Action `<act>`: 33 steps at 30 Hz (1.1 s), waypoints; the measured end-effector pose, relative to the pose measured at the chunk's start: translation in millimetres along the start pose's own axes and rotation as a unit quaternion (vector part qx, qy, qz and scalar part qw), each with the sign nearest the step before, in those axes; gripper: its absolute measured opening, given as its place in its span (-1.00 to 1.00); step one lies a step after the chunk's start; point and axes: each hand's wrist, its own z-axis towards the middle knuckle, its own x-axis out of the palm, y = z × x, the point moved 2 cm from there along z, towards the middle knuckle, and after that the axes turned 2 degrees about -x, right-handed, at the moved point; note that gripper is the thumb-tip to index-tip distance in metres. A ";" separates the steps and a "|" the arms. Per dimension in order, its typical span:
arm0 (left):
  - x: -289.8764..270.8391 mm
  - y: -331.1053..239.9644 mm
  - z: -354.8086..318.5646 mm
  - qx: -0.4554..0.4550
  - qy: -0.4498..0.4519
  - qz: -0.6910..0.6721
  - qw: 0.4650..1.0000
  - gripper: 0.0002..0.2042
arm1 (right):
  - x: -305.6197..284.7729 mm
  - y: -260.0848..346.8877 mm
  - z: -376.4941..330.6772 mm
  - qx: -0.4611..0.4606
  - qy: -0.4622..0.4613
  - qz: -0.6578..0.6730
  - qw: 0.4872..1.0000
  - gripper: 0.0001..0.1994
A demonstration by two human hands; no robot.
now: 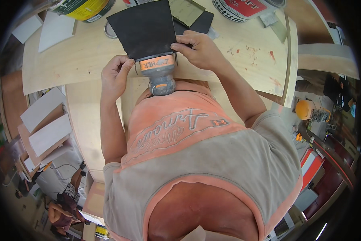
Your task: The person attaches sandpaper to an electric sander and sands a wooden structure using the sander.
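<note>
An orange and grey hand sander (159,72) stands on end against my chest at the edge of a pale wooden board (80,56). A black sheet of sandpaper (142,28) lies over the sander's base and spreads up over the board. My left hand (115,76) pinches the sheet's lower left corner at the sander's clamp. My right hand (198,49) presses the sheet's lower right edge against the sander with its fingertips.
More dark sandpaper sheets (196,18) lie beyond the sander. A yellow and green tin (84,8) and a red and white tin (240,9) stand at the board's far edge. White panels (48,120) are stacked at left. An orange power tool (307,109) sits at right.
</note>
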 end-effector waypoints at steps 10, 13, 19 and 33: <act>5.9 7.1 -9.2 -0.040 0.090 -0.199 0.975 -0.52 | 1.4 -25.2 -19.4 0.057 0.077 0.107 0.990 -0.42; 5.0 2.7 -8.4 -0.048 0.114 -0.173 0.977 -0.46 | -2.8 -22.6 -12.5 0.027 0.094 0.082 0.992 -0.41; 4.7 2.8 -5.6 0.002 0.111 -0.074 0.991 -0.50 | -5.1 -19.5 -8.6 -0.090 0.086 -0.059 0.990 -0.48; 13.4 24.0 4.0 -0.037 -0.034 0.068 0.996 -0.67 | 1.3 -49.4 8.9 -0.205 0.069 -0.119 0.969 -0.67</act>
